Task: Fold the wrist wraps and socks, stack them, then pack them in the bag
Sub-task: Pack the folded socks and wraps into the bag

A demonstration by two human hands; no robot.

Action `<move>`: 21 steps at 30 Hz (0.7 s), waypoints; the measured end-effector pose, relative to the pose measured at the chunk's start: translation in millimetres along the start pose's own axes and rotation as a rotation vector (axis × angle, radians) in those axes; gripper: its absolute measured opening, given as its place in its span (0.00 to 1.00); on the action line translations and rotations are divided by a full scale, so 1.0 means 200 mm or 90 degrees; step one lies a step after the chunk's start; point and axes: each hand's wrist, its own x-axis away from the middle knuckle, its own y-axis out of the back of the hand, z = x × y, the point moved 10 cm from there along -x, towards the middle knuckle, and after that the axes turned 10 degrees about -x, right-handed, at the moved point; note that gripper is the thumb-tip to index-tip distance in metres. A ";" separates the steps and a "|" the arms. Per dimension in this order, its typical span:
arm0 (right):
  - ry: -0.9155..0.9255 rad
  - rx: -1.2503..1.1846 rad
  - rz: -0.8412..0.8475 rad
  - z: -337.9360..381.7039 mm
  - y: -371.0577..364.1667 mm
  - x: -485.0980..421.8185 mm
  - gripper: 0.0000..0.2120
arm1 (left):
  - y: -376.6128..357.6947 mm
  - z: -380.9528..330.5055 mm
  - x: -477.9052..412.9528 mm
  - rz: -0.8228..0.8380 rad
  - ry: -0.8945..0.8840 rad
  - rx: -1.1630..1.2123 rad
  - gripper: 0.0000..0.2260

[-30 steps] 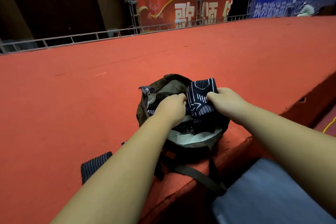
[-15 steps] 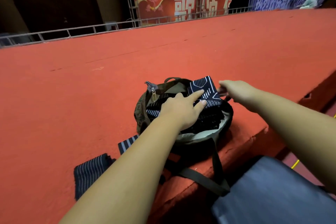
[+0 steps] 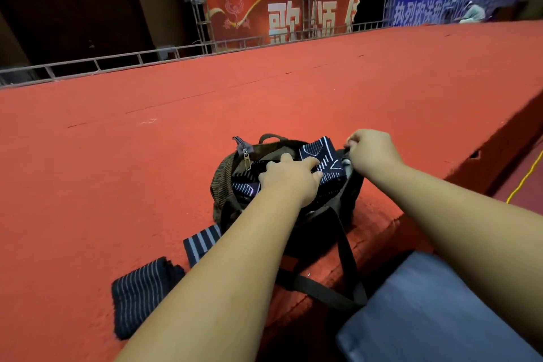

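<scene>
A brown fabric bag (image 3: pixel 224 182) with an open zipper stands on the red carpeted surface (image 3: pixel 117 170), stuffed with dark navy white-patterned folded cloths (image 3: pixel 321 156). Near-left of it lie a grey-striped folded band (image 3: pixel 201 242) and a dark pinstriped folded sock (image 3: pixel 141 294), apart.

Brown bag (image 3: pixel 224 182), navy white-lined socks (image 3: pixel 324 160), red carpet (image 3: pixel 147 156).
</scene>
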 end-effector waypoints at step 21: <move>0.097 0.109 -0.003 0.25 0.08 -0.07 0.16 | -0.01 -0.09 -0.04 0.115 -0.009 -0.076 0.28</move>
